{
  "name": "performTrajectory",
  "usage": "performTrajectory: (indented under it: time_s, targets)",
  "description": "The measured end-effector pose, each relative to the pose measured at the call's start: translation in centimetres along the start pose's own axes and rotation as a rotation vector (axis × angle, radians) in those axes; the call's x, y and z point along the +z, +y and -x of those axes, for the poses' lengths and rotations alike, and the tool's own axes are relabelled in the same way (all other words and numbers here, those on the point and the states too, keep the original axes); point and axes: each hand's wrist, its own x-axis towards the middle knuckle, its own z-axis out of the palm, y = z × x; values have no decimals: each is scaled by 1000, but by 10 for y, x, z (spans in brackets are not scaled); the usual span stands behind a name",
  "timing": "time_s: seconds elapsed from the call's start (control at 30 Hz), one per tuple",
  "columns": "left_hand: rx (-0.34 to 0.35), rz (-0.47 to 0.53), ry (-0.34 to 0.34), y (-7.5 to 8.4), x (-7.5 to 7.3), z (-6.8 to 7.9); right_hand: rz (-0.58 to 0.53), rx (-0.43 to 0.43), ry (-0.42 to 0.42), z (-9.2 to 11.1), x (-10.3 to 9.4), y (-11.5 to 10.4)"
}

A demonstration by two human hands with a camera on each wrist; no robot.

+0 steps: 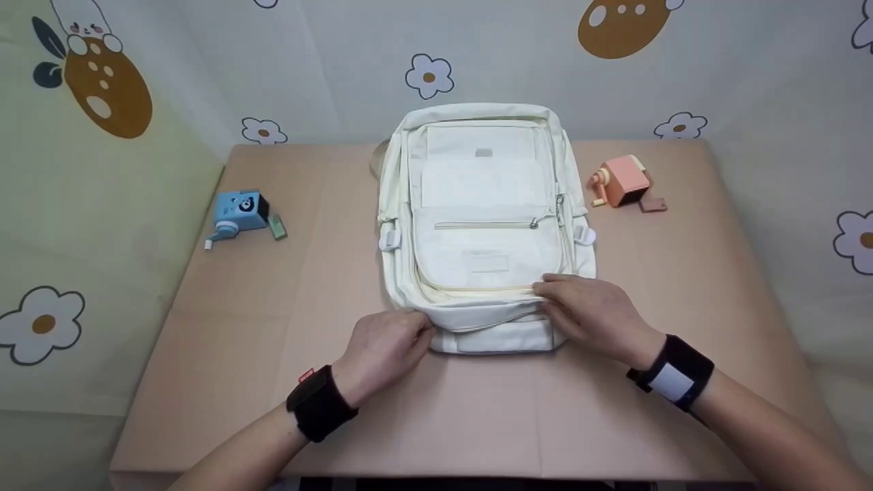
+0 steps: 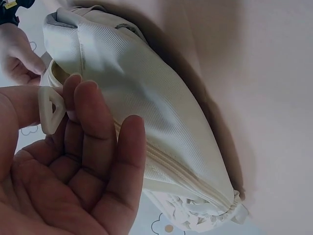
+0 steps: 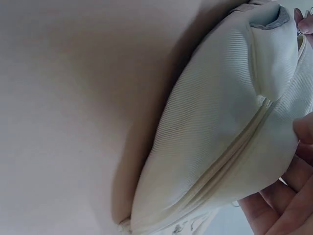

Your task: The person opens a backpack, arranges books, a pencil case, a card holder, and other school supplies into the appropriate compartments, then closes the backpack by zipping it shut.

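A cream backpack [image 1: 487,184] lies on its back on the table, its lower end toward me. At its lower left corner my left hand [image 1: 390,344] pinches a small white triangular zipper pull [image 2: 52,110] between thumb and fingers. Beside it a zipper [image 2: 171,166] runs along the bag's side. My right hand [image 1: 597,310] grips the fabric at the lower right of the front compartment, thumb on one face and fingers on the other in the right wrist view. Between the hands, the compartment's edge [image 1: 477,315] bulges toward me and sags.
At the left of the table stands a blue crank pencil sharpener [image 1: 240,210] with a green eraser-like block [image 1: 277,226] by it. A pink crank sharpener [image 1: 624,181] and a small reddish block [image 1: 653,204] are at the right. Flower-printed cloth [image 1: 327,75] hangs behind.
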Motion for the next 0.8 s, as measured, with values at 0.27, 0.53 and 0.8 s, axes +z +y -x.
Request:
performTrajectory:
  time_s: [0.27,0.53,0.8]
  targets:
    - [-14,15,-19,-1,0,0,-32,8,7,22,-11,17]
    - [-10,22,-12,-1,0,1,-11,27,-8,34,-10,29]
    - [16,6,22,5,1,2,-7,-3,3,25,-12,31]
